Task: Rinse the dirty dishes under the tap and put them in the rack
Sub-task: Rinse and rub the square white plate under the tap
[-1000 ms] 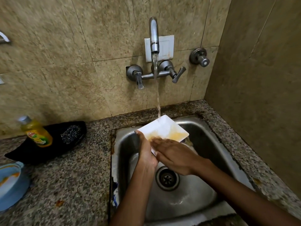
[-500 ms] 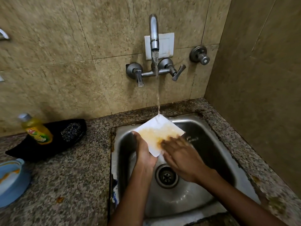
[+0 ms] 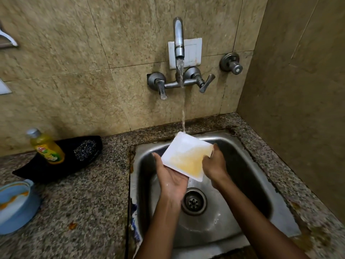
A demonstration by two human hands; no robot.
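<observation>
A white square plate (image 3: 184, 156) with a yellow-orange stain is held tilted over the steel sink (image 3: 248, 186). Water runs from the wall tap (image 3: 178, 40) onto the plate's far corner. My left hand (image 3: 170, 176) supports the plate from below, palm up, fingers under its near-left edge. My right hand (image 3: 214, 163) grips the plate's right edge, with its fingers curled over the rim. No rack is in view.
A blue dish (image 3: 15, 204) with orange smears sits on the granite counter (image 3: 84, 202) at the left edge. Behind it a black tray (image 3: 61, 165) carries a yellow dish-soap bottle (image 3: 46, 146) and a steel scrubber (image 3: 85, 149). A tiled wall closes the right side.
My right hand moved from the plate's stained face to its right edge and took hold there. The plate turned a little, and my left palm now lies open under it.
</observation>
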